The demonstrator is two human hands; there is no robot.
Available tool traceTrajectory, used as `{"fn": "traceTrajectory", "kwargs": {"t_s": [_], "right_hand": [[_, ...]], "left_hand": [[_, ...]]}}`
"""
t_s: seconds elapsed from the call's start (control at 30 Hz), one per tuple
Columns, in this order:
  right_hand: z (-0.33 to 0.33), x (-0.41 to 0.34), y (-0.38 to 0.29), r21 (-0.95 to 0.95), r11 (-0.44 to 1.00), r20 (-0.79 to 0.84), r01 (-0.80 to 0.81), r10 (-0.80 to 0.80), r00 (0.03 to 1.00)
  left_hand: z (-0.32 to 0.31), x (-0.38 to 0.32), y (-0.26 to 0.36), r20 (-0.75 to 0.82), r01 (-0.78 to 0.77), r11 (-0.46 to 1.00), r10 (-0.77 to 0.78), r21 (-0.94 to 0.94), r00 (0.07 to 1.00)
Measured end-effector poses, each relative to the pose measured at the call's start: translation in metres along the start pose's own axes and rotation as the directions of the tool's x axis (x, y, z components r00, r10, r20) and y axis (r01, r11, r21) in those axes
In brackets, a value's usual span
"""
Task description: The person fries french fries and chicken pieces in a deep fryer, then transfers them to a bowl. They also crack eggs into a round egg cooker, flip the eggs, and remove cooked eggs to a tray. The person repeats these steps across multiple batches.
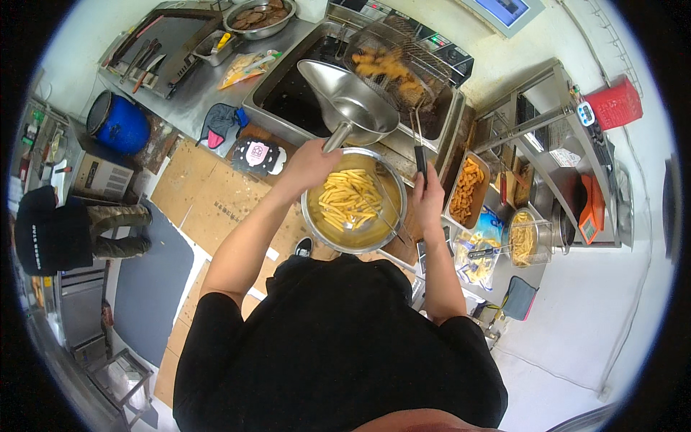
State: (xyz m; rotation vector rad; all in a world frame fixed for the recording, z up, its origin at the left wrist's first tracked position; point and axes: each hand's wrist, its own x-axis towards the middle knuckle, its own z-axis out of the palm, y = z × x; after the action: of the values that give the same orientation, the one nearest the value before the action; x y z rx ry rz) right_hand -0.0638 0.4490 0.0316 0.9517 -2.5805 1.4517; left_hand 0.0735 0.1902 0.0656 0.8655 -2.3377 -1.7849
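My left hand (pixel 317 164) grips the handle of a large stainless steel scoop (pixel 359 110). The scoop is held over the front of the deep fryer (pixel 280 108), and nothing shows inside it. In my right hand (pixel 429 197) is the black handle of a wire fryer basket (pixel 399 32). Browned fried pieces (pixel 388 67) fill that basket, which is over the fryer's right side; whether it touches the oil I cannot tell. Just below both hands is a round metal bowl (pixel 400 224) of French fries (pixel 351 197), with metal tongs (pixel 391 221) resting in it.
At the right are a metal tray of fried pieces (pixel 465 191), a bag of frozen fries (pixel 478 259) and another basket of fries (pixel 522 240) beside a steel shelf. Meat patties (pixel 259 16) and knives (pixel 148 67) are back left. Another person (pixel 59 232) stands far left.
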Motion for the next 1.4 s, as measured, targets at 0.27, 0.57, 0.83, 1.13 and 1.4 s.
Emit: {"fn": "traceTrajectory", "kwargs": {"t_s": [0.27,0.57,0.83,1.13,1.4], "right_hand": [[0.009,-0.008,0.011,-0.345,0.922,0.015,0.175,-0.181,0.983],[0.027,-0.004,0.002,-0.290,0.922,0.039,0.258,-0.258,0.965],[0.049,0.109,-0.076,0.735,0.371,0.536,-0.568,0.196,0.821],[0.141,0.305,-0.101,0.776,-0.439,0.588,-0.453,0.243,0.772],[0.181,0.203,-0.100,0.703,0.038,0.698,-0.711,0.155,0.699]], "left_hand": [[-0.005,-0.012,0.013,0.040,0.040,0.986,-0.034,-0.159,0.999],[-0.011,-0.015,-0.012,0.046,0.076,0.941,-0.065,-0.329,0.997],[-0.031,-0.059,-0.069,-0.098,0.070,0.943,-0.108,-0.327,0.989],[-0.051,-0.122,-0.088,-0.228,0.130,0.924,-0.222,-0.360,0.948],[-0.056,-0.164,-0.118,-0.264,0.159,0.874,-0.305,-0.460,0.915]]}}
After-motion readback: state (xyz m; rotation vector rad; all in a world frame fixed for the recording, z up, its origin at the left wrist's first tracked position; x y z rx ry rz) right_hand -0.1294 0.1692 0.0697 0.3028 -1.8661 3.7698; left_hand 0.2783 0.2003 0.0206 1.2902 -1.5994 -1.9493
